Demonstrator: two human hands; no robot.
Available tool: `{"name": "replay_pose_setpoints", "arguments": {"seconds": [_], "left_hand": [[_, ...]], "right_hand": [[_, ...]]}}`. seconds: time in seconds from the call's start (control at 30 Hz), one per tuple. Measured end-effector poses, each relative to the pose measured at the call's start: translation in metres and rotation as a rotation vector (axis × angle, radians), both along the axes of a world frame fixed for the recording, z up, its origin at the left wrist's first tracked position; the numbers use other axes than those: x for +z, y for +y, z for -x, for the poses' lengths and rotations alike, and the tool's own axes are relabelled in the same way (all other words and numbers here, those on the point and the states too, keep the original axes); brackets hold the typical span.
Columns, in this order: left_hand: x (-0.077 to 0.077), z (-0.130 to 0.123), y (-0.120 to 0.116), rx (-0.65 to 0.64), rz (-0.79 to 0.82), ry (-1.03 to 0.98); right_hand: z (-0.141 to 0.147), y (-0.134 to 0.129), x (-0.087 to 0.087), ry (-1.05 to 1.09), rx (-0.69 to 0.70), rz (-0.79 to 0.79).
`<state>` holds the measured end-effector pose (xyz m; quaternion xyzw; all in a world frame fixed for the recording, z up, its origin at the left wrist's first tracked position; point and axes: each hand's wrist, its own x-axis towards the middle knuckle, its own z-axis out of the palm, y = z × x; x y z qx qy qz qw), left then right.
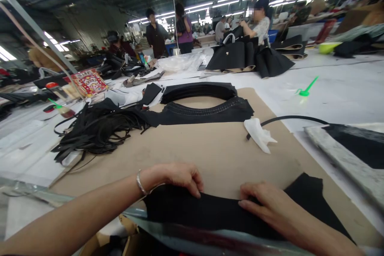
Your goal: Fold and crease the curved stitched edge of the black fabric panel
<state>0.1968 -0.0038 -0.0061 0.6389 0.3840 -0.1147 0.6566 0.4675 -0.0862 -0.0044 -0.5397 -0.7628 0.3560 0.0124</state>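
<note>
A black fabric piece (pixel 216 212) lies along the near edge of the tan board (pixel 180 148), its upper edge curved. My left hand (pixel 184 178), with a silver bracelet at the wrist, pinches that edge left of centre. Farther right, my right hand (pixel 261 200) has its thumb and curled fingers closed on the same edge. Beyond them rests another black piece with stitching along a curve (pixel 207 114), and behind it a stack of curved black pieces (pixel 198 90). A crumpled white scrap (pixel 259 134) sits on the board with a black strip (pixel 294 117) beside it.
A heap of black strips (pixel 102 124) spreads at the left. On the right are a marble-like slab (pixel 345 160) and a green nozzle cap (pixel 304 93). Folded black material (pixel 231 56) lies farther back, where several people stand or work. An open cardboard box (pixel 132 244) is below the table edge.
</note>
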Motion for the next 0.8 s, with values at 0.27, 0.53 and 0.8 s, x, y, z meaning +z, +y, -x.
{"name": "replay_pose_setpoints", "arguments": {"seconds": [0.27,0.53,0.8], "left_hand": [[0.006,0.045,0.024,-0.042,-0.010,0.059],[-0.005,0.080,0.037,0.046,-0.037,0.027],[-0.006,0.089,0.040,0.033,0.029,-0.050]], "right_hand": [[-0.005,0.008,-0.003,0.061,0.004,0.142],[-0.007,0.011,-0.010,0.019,0.035,0.189],[-0.016,0.014,-0.036,0.089,0.035,0.163]]}}
